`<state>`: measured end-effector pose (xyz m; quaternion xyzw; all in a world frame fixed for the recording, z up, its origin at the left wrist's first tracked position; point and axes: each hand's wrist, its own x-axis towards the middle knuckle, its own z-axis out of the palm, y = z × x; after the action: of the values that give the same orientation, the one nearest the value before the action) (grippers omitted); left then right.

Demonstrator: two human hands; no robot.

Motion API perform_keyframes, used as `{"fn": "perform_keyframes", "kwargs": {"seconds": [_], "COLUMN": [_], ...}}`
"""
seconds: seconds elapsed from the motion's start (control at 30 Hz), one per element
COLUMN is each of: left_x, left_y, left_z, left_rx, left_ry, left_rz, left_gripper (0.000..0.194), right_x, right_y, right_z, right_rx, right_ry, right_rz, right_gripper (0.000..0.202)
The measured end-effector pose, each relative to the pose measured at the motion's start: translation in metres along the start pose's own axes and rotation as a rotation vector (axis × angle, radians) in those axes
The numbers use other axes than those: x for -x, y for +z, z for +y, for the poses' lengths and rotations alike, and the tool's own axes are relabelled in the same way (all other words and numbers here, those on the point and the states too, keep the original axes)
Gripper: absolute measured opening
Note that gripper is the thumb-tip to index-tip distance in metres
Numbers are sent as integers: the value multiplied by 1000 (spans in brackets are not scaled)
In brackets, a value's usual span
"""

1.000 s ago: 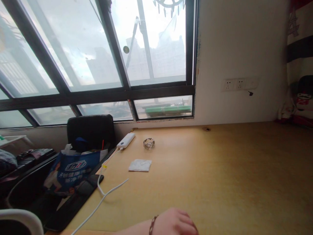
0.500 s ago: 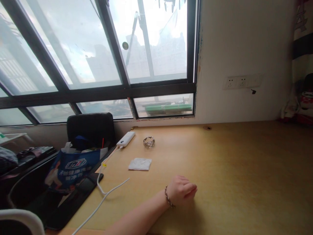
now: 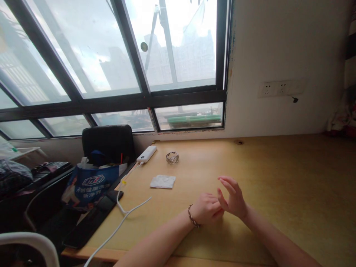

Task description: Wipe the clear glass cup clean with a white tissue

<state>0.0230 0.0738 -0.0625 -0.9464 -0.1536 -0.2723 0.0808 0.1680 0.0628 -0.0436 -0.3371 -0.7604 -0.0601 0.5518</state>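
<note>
At the frame's lower centre, I see the dark braided bracelet point(image 3: 191, 218) circling the wrist of my curled left hand point(image 3: 206, 209), its grip hidden, leftward of my right hand point(image 3: 233, 200), fingers parted.

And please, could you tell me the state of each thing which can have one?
Left hand: fingers curled; inside hidden.
Right hand: fingers apart, holding nothing visible.
Braided bracelet: worn on the left wrist.
White power bank: white cable plugged in.
White tissue: lying flat, apparently folded.
Metal ring: resting untouched.
Blue bag: filled, open at top.
Window: cannot tell whether fully shut.
</note>
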Motion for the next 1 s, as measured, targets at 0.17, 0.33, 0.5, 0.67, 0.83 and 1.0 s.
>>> {"fn": "perform_keyframes", "kwargs": {"seconds": [0.17, 0.33, 0.5, 0.67, 0.83, 1.0], "left_x": [-1, -3, -2, 13, 25, 15], "left_y": [-1, -11, -16, -11, -7, -4], "left_z": [-1, -6, -17, -44, -63, -48], "left_rx": [26, -5, -214, -430, -329, 135], "left_ry": [-69, -224, -705, -1152, -1232, -730], "left_rz": [-84, -181, -134, -174, -147, -30], "left_gripper": [23, 19, 37, 62, 60, 44], "right_x": [3, 6, 4, 6, 6, 5], "right_y": [25, 18, 14, 14, 15, 16], "right_z": [31, 34, 32, 34, 33, 33], "right_rx": [-116, -80, -62, -36, -36, -28], "right_ry": [390, 378, 361, 391, 382, 404], "right_rz": [-143, -289, -380, -387, -417, -402], "right_gripper": [22, 18, 20, 21, 22, 21]}}
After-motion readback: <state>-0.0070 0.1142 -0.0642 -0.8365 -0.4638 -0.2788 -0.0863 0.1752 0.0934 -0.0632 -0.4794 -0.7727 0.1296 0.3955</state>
